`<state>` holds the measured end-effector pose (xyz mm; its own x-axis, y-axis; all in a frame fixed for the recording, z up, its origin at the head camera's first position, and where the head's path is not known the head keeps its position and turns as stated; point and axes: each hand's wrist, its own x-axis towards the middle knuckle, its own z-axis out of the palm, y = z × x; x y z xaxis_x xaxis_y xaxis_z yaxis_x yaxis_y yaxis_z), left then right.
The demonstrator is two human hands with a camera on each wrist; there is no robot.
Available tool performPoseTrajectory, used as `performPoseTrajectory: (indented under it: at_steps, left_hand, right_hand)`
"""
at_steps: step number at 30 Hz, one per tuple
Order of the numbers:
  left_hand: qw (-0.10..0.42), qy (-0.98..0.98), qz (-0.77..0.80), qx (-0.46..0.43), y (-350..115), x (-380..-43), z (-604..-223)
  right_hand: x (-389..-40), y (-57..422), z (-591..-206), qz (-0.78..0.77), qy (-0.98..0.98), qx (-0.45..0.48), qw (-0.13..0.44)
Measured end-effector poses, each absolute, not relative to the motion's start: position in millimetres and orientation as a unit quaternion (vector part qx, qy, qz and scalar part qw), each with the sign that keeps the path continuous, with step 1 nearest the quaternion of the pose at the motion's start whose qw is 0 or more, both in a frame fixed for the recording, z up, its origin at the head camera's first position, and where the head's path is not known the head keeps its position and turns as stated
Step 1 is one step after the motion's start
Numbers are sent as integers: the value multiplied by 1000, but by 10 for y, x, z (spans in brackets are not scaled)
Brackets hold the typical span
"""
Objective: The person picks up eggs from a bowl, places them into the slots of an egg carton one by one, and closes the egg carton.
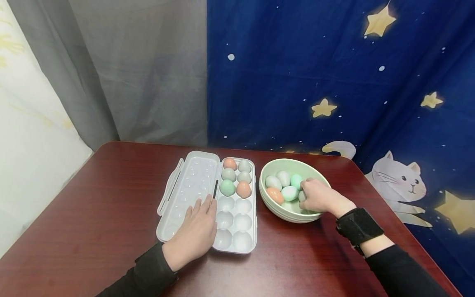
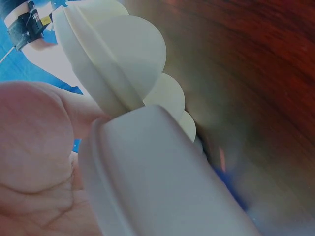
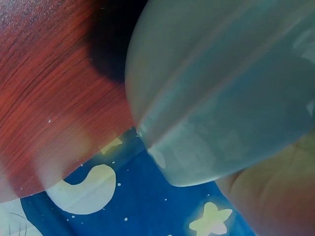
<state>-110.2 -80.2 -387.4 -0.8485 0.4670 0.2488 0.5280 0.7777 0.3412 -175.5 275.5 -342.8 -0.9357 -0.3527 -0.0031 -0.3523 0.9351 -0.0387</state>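
A white plastic egg box [image 1: 256, 231] lies with its lid [image 1: 202, 165] folded back to the left. Orange, green and pale eggs [image 1: 243, 189] fill its far rows; the near cups hold none. My left hand [image 1: 196, 229] rests over the lid and hinge, fingers straight. In the left wrist view the palm is beside the box's near end [image 2: 147, 172]. To the right stands a light green bowl [image 1: 269, 167] with several eggs [image 1: 274, 195] in it. Reaching inside, my right hand [image 1: 318, 196] pinches a pale grey-green egg [image 1: 302, 195], partly hidden by the fingers.
Both containers stand on a reddish-brown wooden table [image 1: 92, 206]. Behind its far edge hang a grey curtain [image 1: 156, 82] and a blue curtain [image 1: 267, 90] with stars and a cat. The bowl's outer wall [image 3: 221, 98] fills much of the right wrist view.
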Motion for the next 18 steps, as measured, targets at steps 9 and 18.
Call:
performPoseTrajectory:
  at_steps: [9,18]
  left_hand:
    - [73,-940,-202,-263,-797,-1105,-3883]
    - [73,-940,-202,-265,-800,-1098,-3877]
  right_hand:
    - [-1756,2753,-3449,-20,984,-176,8]
    - [-1742,2725,-3435,-34,984,-175,19]
